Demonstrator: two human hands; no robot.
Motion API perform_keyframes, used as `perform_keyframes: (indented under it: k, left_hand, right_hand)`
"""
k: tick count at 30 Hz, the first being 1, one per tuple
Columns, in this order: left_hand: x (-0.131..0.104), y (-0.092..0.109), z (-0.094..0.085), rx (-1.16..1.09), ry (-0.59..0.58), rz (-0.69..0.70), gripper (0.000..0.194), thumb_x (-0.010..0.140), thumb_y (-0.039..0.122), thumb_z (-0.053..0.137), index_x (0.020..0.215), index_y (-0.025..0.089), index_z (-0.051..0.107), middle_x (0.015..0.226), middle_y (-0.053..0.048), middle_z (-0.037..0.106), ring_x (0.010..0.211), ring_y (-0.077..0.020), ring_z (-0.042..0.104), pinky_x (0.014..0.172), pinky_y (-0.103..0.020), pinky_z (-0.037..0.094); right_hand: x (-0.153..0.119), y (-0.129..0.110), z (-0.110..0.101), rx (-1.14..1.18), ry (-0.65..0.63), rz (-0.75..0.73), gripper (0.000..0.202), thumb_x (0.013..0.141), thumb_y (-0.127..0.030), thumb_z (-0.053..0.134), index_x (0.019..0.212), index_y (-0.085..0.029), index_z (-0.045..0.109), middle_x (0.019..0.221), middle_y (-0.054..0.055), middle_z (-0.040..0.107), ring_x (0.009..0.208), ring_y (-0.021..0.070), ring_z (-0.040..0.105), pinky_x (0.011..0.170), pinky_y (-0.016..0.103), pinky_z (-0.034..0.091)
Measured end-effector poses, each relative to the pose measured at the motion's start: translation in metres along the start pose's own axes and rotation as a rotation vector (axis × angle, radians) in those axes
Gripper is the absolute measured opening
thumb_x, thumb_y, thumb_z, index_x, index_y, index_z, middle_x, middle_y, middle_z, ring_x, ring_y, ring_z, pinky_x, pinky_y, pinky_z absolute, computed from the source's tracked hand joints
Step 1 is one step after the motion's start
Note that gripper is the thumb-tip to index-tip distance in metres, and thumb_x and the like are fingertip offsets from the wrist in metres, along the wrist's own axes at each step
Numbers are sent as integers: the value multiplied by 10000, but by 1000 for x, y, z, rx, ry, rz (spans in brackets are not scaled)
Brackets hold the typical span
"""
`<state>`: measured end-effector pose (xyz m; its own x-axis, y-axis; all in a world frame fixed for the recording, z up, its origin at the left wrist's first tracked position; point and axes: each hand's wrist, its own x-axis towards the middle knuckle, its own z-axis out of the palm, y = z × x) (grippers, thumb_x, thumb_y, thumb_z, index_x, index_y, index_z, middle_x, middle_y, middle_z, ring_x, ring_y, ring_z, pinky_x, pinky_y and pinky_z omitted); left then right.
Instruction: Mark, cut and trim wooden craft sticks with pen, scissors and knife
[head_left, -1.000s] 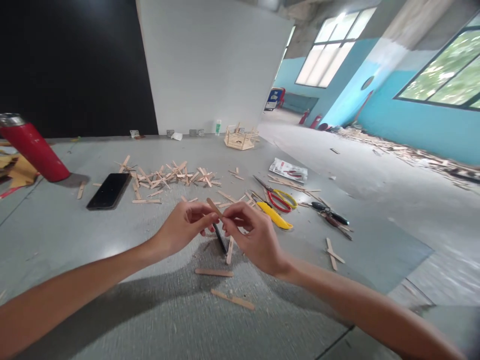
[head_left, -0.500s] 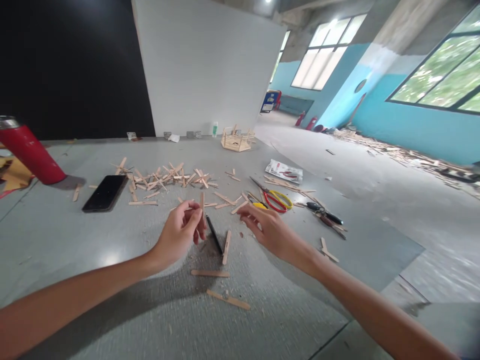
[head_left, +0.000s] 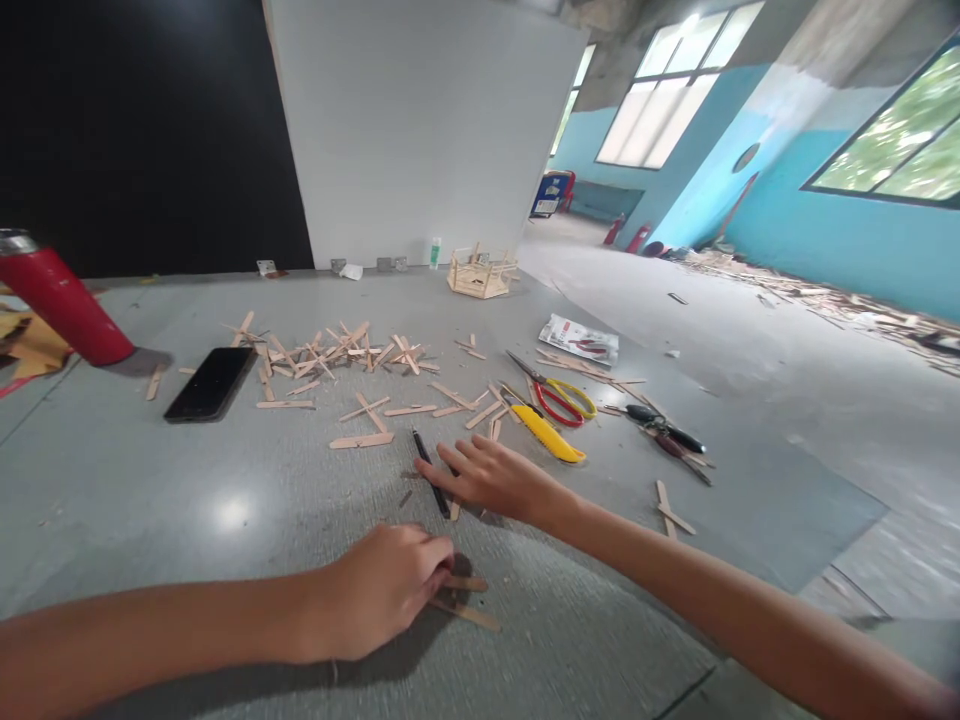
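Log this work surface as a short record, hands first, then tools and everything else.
Left hand: fingers at wooden sticks, grip hidden
Right hand: fingers spread over black pen
Tools: yellow cutter, scissors, right of pen
Left side: phone, red bottle
Far edge: small stick-built frame

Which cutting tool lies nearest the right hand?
The yellow cutter: it lies between the right hand and the scissors, which have one red and one yellow handle.
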<state>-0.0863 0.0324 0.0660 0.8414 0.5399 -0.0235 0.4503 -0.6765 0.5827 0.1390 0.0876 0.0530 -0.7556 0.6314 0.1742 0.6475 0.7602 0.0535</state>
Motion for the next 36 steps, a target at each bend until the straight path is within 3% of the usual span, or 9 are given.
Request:
perform_keyframes:
  k: [4, 6, 9, 13, 16, 20, 26, 32, 36]
  left_hand:
    - [2, -12, 14, 365, 194, 45, 209, 967, 33, 495, 860, 149, 632, 882, -73, 664, 849, -239, 620, 776, -346, 514]
    - [4, -18, 17, 447, 283, 22, 202, 977, 37, 495, 874, 145, 632, 908, -80, 651, 872, -246, 613, 789, -364, 527]
    - [5, -25, 19, 488, 371, 33, 207, 1011, 91, 484, 872, 145, 627, 916, -84, 649, 883, -252, 614, 782, -377, 542]
    - [2, -28, 23, 495, 461, 89, 217, 1012, 75, 437, 960, 132, 640, 893, -82, 674, 834, -239, 633, 755, -366, 547]
    - [-6, -20, 28, 594, 525, 176, 238, 989, 49, 432, 1057, 77, 658, 919, -110, 716, 825, -245, 665, 768, -373, 542]
    - [-17, -1, 39, 750, 685, 265, 330, 1048, 201, 423, 1046, 34, 707, 1028, -165, 774, 929, -273, 715, 886, -389, 513]
    - [-23, 9, 47, 734, 579, 234, 527, 1069, 426, 358, 1093, 47, 722, 1074, -180, 786, 1049, -313, 727, 1017, -413, 482]
    - [-22, 7, 51, 733, 612, 164, 473, 1046, 342, 359, 1112, 28, 707, 1068, -187, 786, 1053, -302, 734, 997, -403, 516]
    - [-20, 7, 53, 722, 586, 179, 451, 1033, 320, 385, 1112, 2, 695, 1072, -203, 781, 1043, -320, 742, 976, -414, 552]
  right_hand:
    - [13, 24, 5, 17, 54, 74, 297, 1013, -97, 398, 1052, -162, 685, 821, 102, 702, 718, 217, 628, 614, 314, 413]
    - [14, 38, 2, 41, 120, 184, 312, 1000, -69, 357, 1009, -135, 662, 776, 109, 683, 662, 214, 606, 585, 312, 378]
    - [11, 47, -10, 131, 225, 313, 230, 1009, -155, 390, 1027, -137, 619, 770, 90, 669, 636, 199, 591, 594, 303, 391]
    - [1, 34, -25, 340, 327, 404, 250, 1050, -304, 402, 1173, -163, 567, 937, 92, 702, 775, 189, 639, 726, 311, 482]
    - [-3, 15, -23, 561, 304, 488, 262, 1062, -346, 391, 1036, -189, 599, 749, 17, 671, 587, 134, 612, 577, 261, 492]
    - [-2, -7, -13, 903, 194, 550, 298, 1034, -389, 459, 851, -186, 577, 643, -5, 640, 474, 110, 596, 418, 208, 465]
    - [-9, -26, -13, 1271, -62, 552, 192, 930, -350, 671, 864, -174, 633, 663, -5, 654, 562, 108, 600, 497, 201, 479]
    - [-11, -31, -6, 1356, -172, 679, 349, 921, -461, 687, 748, -183, 566, 562, -13, 637, 459, 91, 566, 433, 182, 454]
    - [-9, -37, 1, 1290, -118, 687, 375, 903, -448, 697, 678, -200, 529, 484, -22, 604, 368, 84, 518, 358, 170, 378]
